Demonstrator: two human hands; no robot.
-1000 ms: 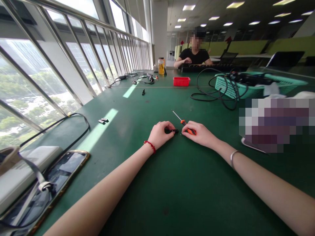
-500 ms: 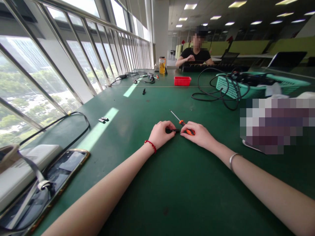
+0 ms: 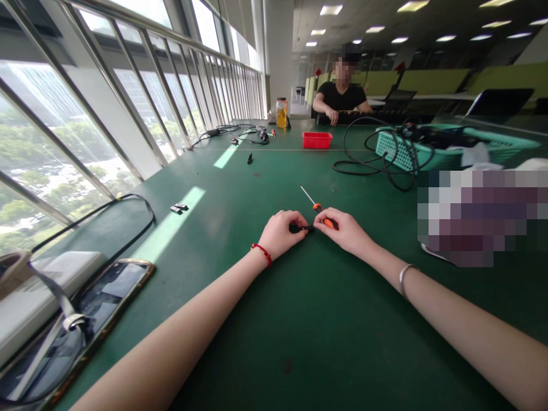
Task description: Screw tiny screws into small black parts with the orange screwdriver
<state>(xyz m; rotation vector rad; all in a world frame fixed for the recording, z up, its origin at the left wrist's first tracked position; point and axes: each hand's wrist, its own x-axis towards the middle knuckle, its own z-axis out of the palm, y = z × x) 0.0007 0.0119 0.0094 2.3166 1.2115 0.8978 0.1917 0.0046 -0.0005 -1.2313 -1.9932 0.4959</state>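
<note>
Over the middle of the green table (image 3: 274, 319), my left hand (image 3: 282, 231) is closed on a small black part (image 3: 309, 228), pinched between thumb and fingers; its exact kind is too small to make out. My right hand (image 3: 345, 228) grips an orange-and-black screwdriver (image 3: 330, 222) by the handle, its metal shaft slanting up and to the left, away from the black part. The right thumb and fingertips are close to the right end of the black part. Whether they touch it or pinch something tiny, I cannot tell.
Small black pieces (image 3: 178, 209) lie to the left, another black piece (image 3: 250, 158) farther off. A red bin (image 3: 317, 140), a jar (image 3: 281, 114) and a teal basket (image 3: 396, 153) with black cables stand farther back. A phone (image 3: 107, 302) lies near left. A person (image 3: 342, 94) sits opposite.
My right hand has shifted slightly left toward the black part, and the screwdriver's tip has swung a little up and right. The person opposite has lowered a hand to the table.
</note>
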